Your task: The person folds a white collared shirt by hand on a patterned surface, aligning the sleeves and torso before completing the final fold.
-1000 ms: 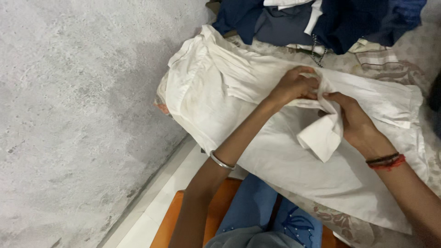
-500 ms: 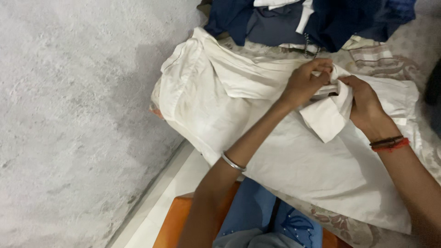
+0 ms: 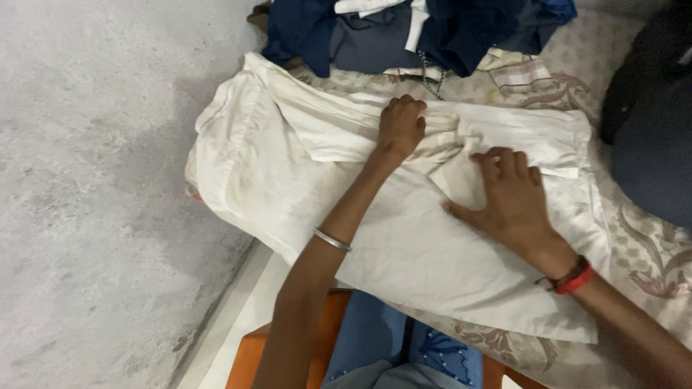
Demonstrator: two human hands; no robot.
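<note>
A cream-white garment (image 3: pixel 288 180) lies spread over a patterned bedsheet (image 3: pixel 649 252). My left hand (image 3: pixel 401 128), with a silver bangle on its wrist, presses with curled fingers on a bunched fold near the garment's top middle. My right hand (image 3: pixel 510 198), with a red thread band on the wrist, lies flat and fingers spread on the cloth just right of that fold. A folded flap of the same garment (image 3: pixel 526 133) stretches to the right above my right hand.
A pile of dark blue clothes (image 3: pixel 432 29) lies at the top edge. A dark bag or bundle (image 3: pixel 652 122) sits at the right. Grey concrete floor (image 3: pixel 94 194) fills the left. Blue cloth and an orange surface (image 3: pixel 249 353) show at the bottom.
My right hand has let go of the raised piece of white cloth and now lies flat on the garment. That cloth is laid down. My left hand stays on the fold.
</note>
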